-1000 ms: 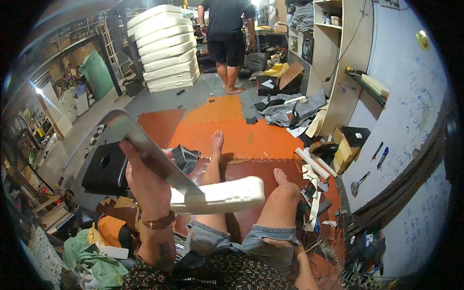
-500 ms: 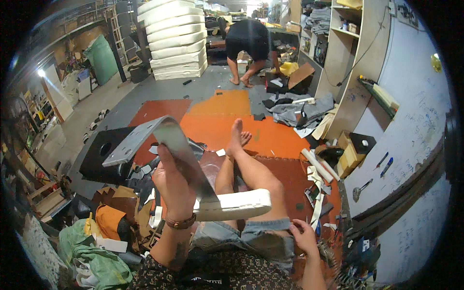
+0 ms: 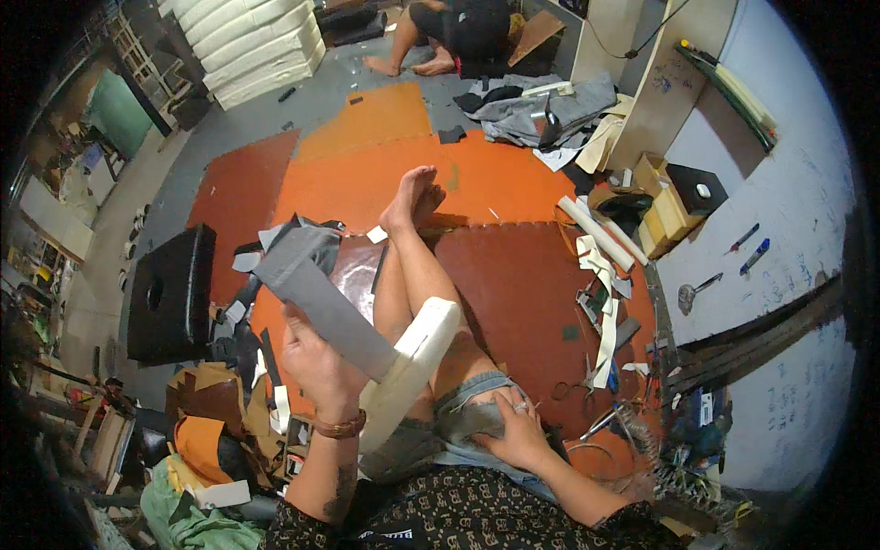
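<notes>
Grip: left hand closed around the lower end of a grey fabric strip, thumb and fingers wrapped over it at chest height.
Strip position: the grey strip rises up and to the left from the fist, its far end folding over above the person's left knee; its lower end lies against the cream foam pad.
Foam pad: a long, cream-coloured cushion piece stands tilted across the lap, just right of the gripping hand and touching the strip where the fist closes.
Right hand: right hand rests flat on the thigh over the frayed denim shorts, fingers spread and holding nothing; a ring shows on one finger.
Wrist: a brown bracelet circles the left wrist.
Seat: the person sits barefoot on orange and brown floor mats, legs stretched forward, one foot crossed over the other.
Left side: a black box-shaped cushion lies on the floor, well apart from the hands, with dark and grey offcuts scattered between.
Right side: scissors and cream trimmings lie on the mat near the wall.
Background: another person crouches beyond the mats beside a stack of cream foam slabs.
</notes>
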A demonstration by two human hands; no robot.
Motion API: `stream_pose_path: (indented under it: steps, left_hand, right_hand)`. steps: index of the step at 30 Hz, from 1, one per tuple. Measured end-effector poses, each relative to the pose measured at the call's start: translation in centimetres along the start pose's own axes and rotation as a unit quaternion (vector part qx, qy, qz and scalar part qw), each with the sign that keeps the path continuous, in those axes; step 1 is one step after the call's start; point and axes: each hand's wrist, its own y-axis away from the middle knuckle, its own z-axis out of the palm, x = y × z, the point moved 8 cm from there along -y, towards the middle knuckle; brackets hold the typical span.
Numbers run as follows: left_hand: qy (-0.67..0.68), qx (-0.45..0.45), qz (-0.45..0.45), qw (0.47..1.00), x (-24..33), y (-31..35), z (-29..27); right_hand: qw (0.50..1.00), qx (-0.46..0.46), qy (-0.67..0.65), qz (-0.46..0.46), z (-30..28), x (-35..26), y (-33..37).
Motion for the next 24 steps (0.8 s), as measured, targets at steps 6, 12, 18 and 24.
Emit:
stream_pose_path:
  steps: [6,12,18,24]
  left_hand:
    - [-0.103,-0.031,0.037,0.994,-8.2,1.5,-0.2]
    - [-0.122,-0.16,0.081,0.976,-6.4,2.9,3.4]
    - [-0.117,-0.296,0.057,0.946,-5.6,1.3,4.4]
    - [-0.118,-0.408,0.022,0.905,-5.9,1.0,4.0]
  right_hand:
    - [0.988,0.07,-0.134,0.001,-2.6,-0.3,-4.0]
    - [0.992,0.016,-0.121,0.029,-4.3,-1.4,-7.4]
    - [0.96,0.04,-0.253,-0.115,-6.8,-6.2,-9.8]
    - [0.924,0.06,-0.222,-0.304,-12.4,-18.1,-10.9]
